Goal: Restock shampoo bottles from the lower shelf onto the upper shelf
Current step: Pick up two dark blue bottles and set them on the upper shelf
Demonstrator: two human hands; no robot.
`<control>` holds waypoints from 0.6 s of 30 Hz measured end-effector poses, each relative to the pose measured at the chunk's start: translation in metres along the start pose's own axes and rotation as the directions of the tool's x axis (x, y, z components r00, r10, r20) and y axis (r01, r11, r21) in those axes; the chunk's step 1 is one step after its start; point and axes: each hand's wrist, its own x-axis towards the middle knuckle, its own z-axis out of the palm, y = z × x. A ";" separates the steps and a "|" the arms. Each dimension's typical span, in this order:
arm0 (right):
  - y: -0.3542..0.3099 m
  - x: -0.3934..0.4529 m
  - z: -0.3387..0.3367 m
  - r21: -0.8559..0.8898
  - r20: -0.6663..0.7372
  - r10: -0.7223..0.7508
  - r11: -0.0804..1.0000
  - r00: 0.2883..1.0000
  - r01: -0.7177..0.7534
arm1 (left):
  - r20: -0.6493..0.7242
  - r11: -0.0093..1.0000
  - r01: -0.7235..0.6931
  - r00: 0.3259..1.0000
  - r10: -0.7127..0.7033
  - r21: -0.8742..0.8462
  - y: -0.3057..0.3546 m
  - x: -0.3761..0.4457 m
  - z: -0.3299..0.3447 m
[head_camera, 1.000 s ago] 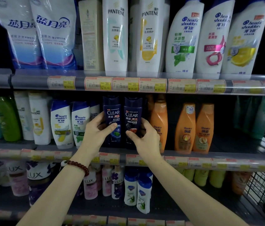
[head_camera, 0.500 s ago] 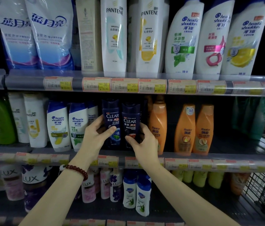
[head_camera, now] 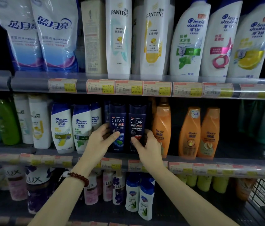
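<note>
We have our left hand (head_camera: 101, 141) curled around one dark Clear bottle (head_camera: 117, 128) and our right hand (head_camera: 146, 144) around its neighbour (head_camera: 137, 128) at three o'clock, both upright on the middle shelf (head_camera: 226, 162), thumbs across the labels, likely to seat them squarely.

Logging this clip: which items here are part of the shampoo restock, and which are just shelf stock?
In the job: left hand, right hand, left CLEAR bottle, right CLEAR bottle.
Just there: orange Rejoice bottles, Pantene bottles, LUX bottles.
</note>
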 end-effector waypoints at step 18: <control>-0.008 -0.008 -0.002 -0.118 -0.014 -0.034 0.992 0.999 0.032 | -0.092 0.943 0.056 0.995 -0.027 0.328 0.012 -0.016 0.005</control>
